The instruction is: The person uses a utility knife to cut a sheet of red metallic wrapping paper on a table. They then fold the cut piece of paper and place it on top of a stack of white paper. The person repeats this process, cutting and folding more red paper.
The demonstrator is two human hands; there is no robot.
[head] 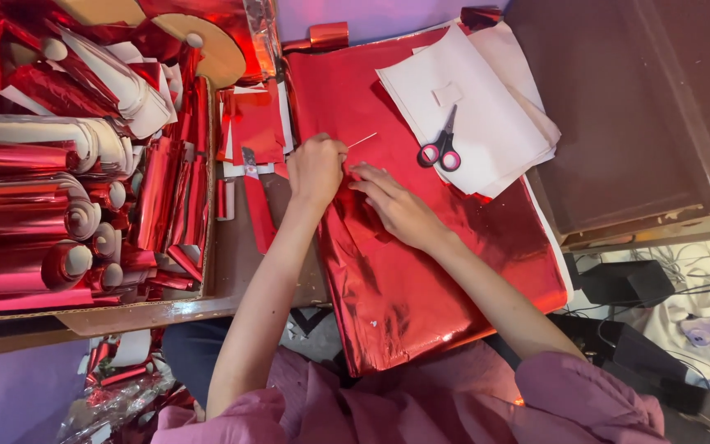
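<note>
Two hands: both at work at mid-frame on a sheet of shiny red foil [421, 271].
Left hand [315, 168]: clenched, fingers pinched on a thin pale stick [361, 141] that pokes out toward the upper right; the fist rests on the foil's left edge.
Right hand [394, 205]: released and flat, fingers spread, pressing down on the foil just beside the left hand.
Red foil: lies crinkled across the centre of the frame, from the top edge down to the person's lap; its lower end hangs over the table edge.
Scissors [442, 148]: pink-and-black handles, blades shut, lying on a stack of white paper [486, 115] at upper centre-right, on top of the foil, apart from both hands.
Cutter [256, 201]: red, lying left of the left hand, near a few small red and white offcuts [256, 123].
Box [209, 164]: cardboard, filling the left of the frame, packed with rolled red foil tubes [34, 205].
Board [610, 107]: dark brown, upper right.
Sleeves [569, 386]: pink, along the bottom edge.
</note>
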